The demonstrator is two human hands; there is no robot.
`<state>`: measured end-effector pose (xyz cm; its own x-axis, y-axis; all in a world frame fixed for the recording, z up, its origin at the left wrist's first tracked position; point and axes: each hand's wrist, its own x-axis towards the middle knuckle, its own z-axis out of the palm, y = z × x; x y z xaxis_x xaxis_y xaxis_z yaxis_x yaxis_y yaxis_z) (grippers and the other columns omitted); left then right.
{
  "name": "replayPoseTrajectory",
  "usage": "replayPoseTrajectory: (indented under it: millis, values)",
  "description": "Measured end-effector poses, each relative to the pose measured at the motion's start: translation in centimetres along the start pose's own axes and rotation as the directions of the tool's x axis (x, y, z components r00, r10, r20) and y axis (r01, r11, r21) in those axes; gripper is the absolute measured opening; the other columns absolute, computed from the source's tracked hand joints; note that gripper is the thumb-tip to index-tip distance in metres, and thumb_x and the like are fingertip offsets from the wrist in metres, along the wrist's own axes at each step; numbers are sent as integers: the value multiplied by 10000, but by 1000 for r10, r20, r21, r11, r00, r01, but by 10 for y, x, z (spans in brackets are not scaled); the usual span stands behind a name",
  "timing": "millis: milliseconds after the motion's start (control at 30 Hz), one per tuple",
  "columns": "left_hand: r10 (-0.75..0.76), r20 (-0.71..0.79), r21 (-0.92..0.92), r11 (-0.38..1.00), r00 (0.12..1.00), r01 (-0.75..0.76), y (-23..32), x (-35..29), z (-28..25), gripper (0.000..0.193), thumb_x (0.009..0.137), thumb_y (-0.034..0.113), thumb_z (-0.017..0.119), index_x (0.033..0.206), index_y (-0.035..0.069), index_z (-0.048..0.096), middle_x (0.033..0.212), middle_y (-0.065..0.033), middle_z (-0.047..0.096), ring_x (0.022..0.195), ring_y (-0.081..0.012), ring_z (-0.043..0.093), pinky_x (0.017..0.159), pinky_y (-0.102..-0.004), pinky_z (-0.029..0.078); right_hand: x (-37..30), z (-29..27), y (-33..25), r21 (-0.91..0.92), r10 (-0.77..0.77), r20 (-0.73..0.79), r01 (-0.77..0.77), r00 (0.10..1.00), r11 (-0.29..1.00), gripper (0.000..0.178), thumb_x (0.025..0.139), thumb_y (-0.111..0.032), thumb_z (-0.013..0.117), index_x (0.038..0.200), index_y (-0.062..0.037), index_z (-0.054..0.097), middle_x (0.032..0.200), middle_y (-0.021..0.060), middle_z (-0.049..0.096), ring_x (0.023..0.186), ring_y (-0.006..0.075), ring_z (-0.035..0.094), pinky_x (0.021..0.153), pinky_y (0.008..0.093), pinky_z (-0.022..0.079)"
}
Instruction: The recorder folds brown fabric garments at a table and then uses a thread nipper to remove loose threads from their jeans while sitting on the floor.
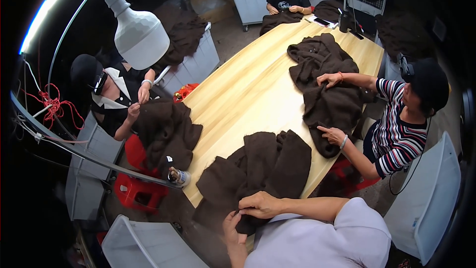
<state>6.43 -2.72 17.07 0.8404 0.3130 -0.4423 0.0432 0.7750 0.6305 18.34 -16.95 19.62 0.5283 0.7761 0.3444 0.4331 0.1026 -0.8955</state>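
A dark brown knitted garment (263,164) lies heaped on the near end of the table, part of it hanging over the edge towards me. My left hand (233,228) is closed at its near edge, with brown cloth between thumb and fingers. Just above it, my right hand (262,204) is closed in a pinch, its fingertips meeting those of the left. Whatever small thing the right fingertips hold is too small to make out. Both hands are close to my body, over the garment's lower folds.
The pale wooden table (233,104) stretches away. Co-workers handle brown garments at left (166,129), right (329,89) and the far end. A jar (179,176) stands at the near left corner. A lamp (141,37) hangs at upper left; grey bins (426,203) and red stools (139,193) surround the table.
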Motion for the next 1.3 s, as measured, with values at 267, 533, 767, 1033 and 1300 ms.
replayPoseTrajectory:
  millis: [267, 533, 767, 1033, 1300]
  values:
    - [155, -20, 464, 876, 988, -128, -6, 0, -5, 123, 837, -75, 605, 930, -24, 668, 875, -54, 670, 769, -105, 620, 713, -219, 488, -14, 18, 1, -321, -150, -63, 122, 987, 939, 64, 842, -110, 625, 839, -94, 564, 805, 56, 524, 590, 300, 570, 469, 403, 423]
    - [434, -28, 551, 758, 900, -349, -9, 1, 16, 165, 818, -77, 543, 915, -29, 667, 868, -56, 658, 799, -102, 608, 741, -214, 483, -2, 8, -12, -152, -81, -97, 66, 992, 986, 82, 818, -60, 658, 867, -69, 594, 770, 82, 519, 613, 300, 568, 516, 374, 452]
    - [250, -106, 278, 937, 962, -213, 37, 6, -12, 124, 827, -50, 600, 921, 4, 659, 859, -38, 660, 759, -111, 617, 730, -225, 501, -2, -38, 14, -239, 281, 47, -263, 958, 935, 225, 736, -87, 754, 918, -29, 635, 872, 120, 585, 826, 291, 618, 708, 355, 500]
    - [20, -45, -64, 998, 999, -23, 35, -2, -28, 134, 914, 142, 633, 999, 39, 645, 1006, -94, 695, 926, -187, 676, 822, -310, 556, -21, -54, 29, 109, 479, -217, -467, 850, 878, 176, 812, 38, 664, 980, 1, 631, 862, 22, 646, 821, 92, 595, 756, 233, 465]
    - [37, -98, -140, 989, 994, -51, 33, -1, -26, 137, 931, 122, 594, 1006, 34, 666, 1030, -89, 693, 973, -198, 661, 878, -343, 537, -19, -63, 14, 170, 328, -363, -284, 872, 944, 102, 840, 56, 634, 928, 8, 654, 864, 10, 634, 801, 59, 567, 727, 194, 444]
